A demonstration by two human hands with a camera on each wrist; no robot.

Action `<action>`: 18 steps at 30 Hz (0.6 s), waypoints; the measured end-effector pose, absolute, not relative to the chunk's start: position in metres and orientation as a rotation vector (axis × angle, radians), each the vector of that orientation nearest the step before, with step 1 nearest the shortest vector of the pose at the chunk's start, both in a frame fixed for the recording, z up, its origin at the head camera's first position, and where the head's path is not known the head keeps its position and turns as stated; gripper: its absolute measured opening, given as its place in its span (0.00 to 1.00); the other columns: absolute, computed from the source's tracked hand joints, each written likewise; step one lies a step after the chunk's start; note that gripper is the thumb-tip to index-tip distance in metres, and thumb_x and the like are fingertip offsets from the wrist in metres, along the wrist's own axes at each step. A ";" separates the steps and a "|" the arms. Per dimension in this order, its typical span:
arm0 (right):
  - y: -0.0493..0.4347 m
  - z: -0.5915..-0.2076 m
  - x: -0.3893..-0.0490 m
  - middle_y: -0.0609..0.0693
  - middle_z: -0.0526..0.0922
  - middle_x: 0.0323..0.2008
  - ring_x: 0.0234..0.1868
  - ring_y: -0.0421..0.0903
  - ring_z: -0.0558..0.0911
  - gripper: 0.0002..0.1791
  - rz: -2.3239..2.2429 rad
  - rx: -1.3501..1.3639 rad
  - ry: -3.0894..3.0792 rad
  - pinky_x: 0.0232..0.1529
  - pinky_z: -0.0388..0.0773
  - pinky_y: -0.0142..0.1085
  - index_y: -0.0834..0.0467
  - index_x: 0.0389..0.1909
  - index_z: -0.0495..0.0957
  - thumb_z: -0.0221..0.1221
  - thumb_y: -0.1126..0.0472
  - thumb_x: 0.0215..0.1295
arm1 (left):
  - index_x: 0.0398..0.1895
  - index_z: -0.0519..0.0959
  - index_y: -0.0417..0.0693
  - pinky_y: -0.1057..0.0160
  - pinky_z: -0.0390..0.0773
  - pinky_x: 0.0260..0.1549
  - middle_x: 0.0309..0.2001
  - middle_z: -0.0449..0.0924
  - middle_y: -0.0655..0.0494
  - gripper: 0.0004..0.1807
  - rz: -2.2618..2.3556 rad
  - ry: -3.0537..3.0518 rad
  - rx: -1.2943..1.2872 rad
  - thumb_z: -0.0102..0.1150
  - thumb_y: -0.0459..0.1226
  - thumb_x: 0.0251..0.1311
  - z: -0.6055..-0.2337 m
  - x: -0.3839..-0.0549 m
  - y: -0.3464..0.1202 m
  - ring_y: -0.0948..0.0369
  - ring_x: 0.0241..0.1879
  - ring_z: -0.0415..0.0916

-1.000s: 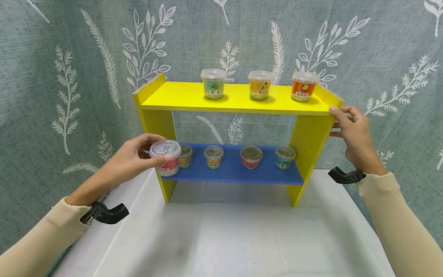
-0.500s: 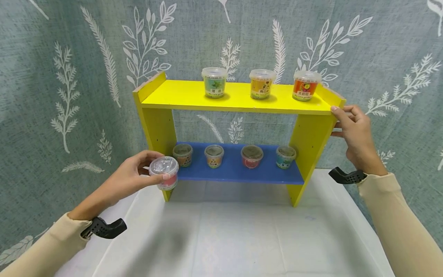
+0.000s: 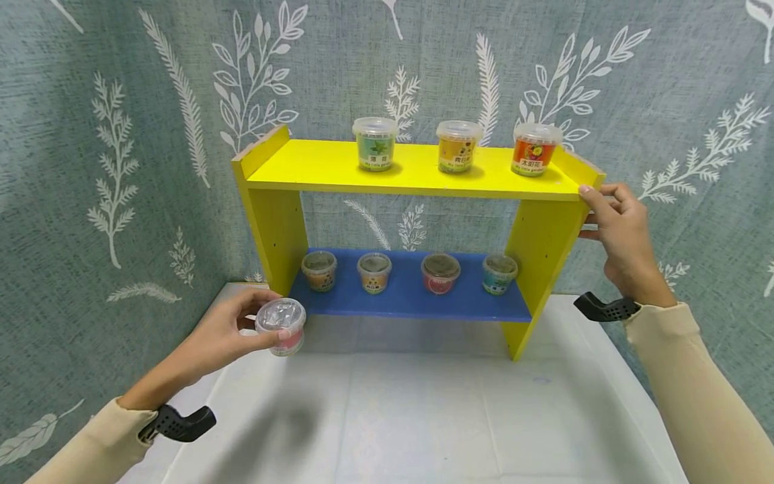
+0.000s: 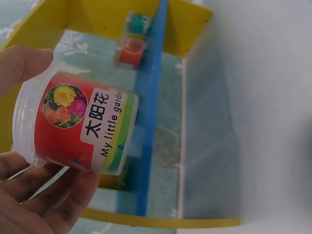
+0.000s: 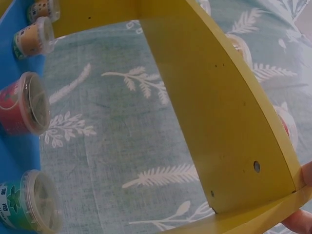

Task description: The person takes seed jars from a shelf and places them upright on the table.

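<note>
Leaf-printed green fabric [image 3: 145, 222] hangs behind a white-covered bench [image 3: 417, 410], where a yellow-and-blue shelf unit [image 3: 320, 167] stands upright. At eight o'clock in the head view, a person's left hand [image 3: 222, 340] pinches a clear-lidded red tub [image 3: 279, 316] between thumb and fingers, lifted above the bench near the unit's lower corner; the left wrist view shows a round flower picture on its label. At three o'clock, the right hand [image 3: 624, 236] grips the unit's upper corner, thumb against the front edge, fingers round the outer side. Three tubs line the yellow top: a mint-green tub [image 3: 375, 148] at twelve o'clock, a yellow tub [image 3: 457, 149] at one, an orange-red tub [image 3: 535, 153] at two. Four more stand apart on the blue lower shelf [image 3: 402, 299]: from the nine o'clock side toward three, an orange tub [image 3: 320, 275], a peach tub [image 3: 374, 277], a pink tub [image 3: 439, 277] and a teal tub [image 3: 498, 277]. Beige sleeves [image 3: 695, 390] extend from eight and four o'clock.
</note>
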State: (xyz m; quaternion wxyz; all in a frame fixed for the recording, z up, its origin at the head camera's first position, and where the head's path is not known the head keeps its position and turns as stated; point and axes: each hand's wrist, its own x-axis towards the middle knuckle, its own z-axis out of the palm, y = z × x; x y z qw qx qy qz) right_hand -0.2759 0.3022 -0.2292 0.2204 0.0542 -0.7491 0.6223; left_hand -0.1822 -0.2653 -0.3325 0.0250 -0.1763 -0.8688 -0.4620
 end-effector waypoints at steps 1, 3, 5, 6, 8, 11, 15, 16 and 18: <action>0.302 -0.229 -0.276 0.51 0.73 0.47 0.40 0.43 0.80 0.19 1.719 0.147 -2.072 0.33 0.82 0.28 0.49 0.52 0.75 0.63 0.42 0.71 | 0.65 0.72 0.40 0.61 0.83 0.42 0.56 0.77 0.45 0.30 -1.433 -2.688 -0.537 0.73 0.39 0.63 -0.335 -0.181 -0.266 0.49 0.48 0.80; 0.302 -0.229 -0.276 0.51 0.72 0.47 0.40 0.43 0.80 0.19 1.722 0.145 -2.071 0.33 0.82 0.28 0.49 0.52 0.75 0.63 0.42 0.71 | 0.66 0.71 0.41 0.61 0.83 0.41 0.57 0.77 0.45 0.32 -1.429 -2.701 -0.511 0.73 0.41 0.62 -0.340 -0.179 -0.268 0.50 0.48 0.80; 0.302 -0.228 -0.276 0.51 0.73 0.47 0.40 0.43 0.81 0.19 1.728 0.148 -2.064 0.33 0.82 0.28 0.50 0.52 0.75 0.63 0.42 0.71 | 0.67 0.71 0.41 0.62 0.82 0.41 0.57 0.77 0.46 0.34 -1.423 -2.715 -0.490 0.74 0.42 0.62 -0.345 -0.176 -0.269 0.51 0.49 0.80; 0.302 -0.228 -0.276 0.52 0.73 0.47 0.40 0.43 0.81 0.19 1.731 0.151 -2.061 0.33 0.82 0.28 0.50 0.52 0.75 0.63 0.42 0.71 | 0.67 0.71 0.42 0.62 0.82 0.41 0.57 0.77 0.46 0.34 -1.418 -2.717 -0.480 0.74 0.43 0.61 -0.347 -0.174 -0.270 0.52 0.49 0.80; 0.301 -0.227 -0.276 0.52 0.73 0.47 0.40 0.43 0.81 0.20 1.741 0.154 -2.054 0.33 0.82 0.28 0.51 0.52 0.75 0.63 0.42 0.70 | 0.66 0.71 0.43 0.61 0.83 0.40 0.57 0.78 0.47 0.34 -1.421 -2.719 -0.464 0.75 0.43 0.60 -0.352 -0.172 -0.271 0.52 0.49 0.80; 0.301 -0.226 -0.277 0.52 0.73 0.47 0.40 0.43 0.81 0.19 1.744 0.148 -2.052 0.33 0.82 0.29 0.50 0.52 0.76 0.64 0.42 0.70 | 0.64 0.73 0.45 0.61 0.83 0.41 0.55 0.78 0.48 0.33 -1.425 -2.716 -0.452 0.76 0.44 0.59 -0.360 -0.171 -0.272 0.53 0.48 0.81; 0.302 -0.227 -0.276 0.52 0.73 0.47 0.39 0.43 0.81 0.19 1.720 0.137 -2.064 0.32 0.82 0.28 0.50 0.51 0.76 0.63 0.42 0.71 | 0.62 0.75 0.49 0.61 0.83 0.41 0.53 0.80 0.50 0.32 -1.444 -2.716 -0.424 0.78 0.45 0.57 -0.373 -0.170 -0.272 0.52 0.47 0.81; 0.302 -0.227 -0.276 0.52 0.73 0.47 0.39 0.43 0.81 0.19 1.717 0.137 -2.066 0.32 0.82 0.28 0.50 0.51 0.76 0.63 0.42 0.71 | 0.62 0.75 0.49 0.61 0.83 0.41 0.53 0.80 0.50 0.32 -1.448 -2.719 -0.414 0.78 0.45 0.56 -0.375 -0.169 -0.272 0.52 0.47 0.82; 0.302 -0.228 -0.276 0.52 0.73 0.47 0.39 0.43 0.81 0.19 1.714 0.139 -2.073 0.32 0.82 0.28 0.50 0.52 0.76 0.63 0.42 0.71 | 0.62 0.74 0.48 0.61 0.83 0.40 0.54 0.80 0.50 0.33 -1.456 -2.729 -0.392 0.78 0.45 0.56 -0.381 -0.168 -0.272 0.52 0.47 0.81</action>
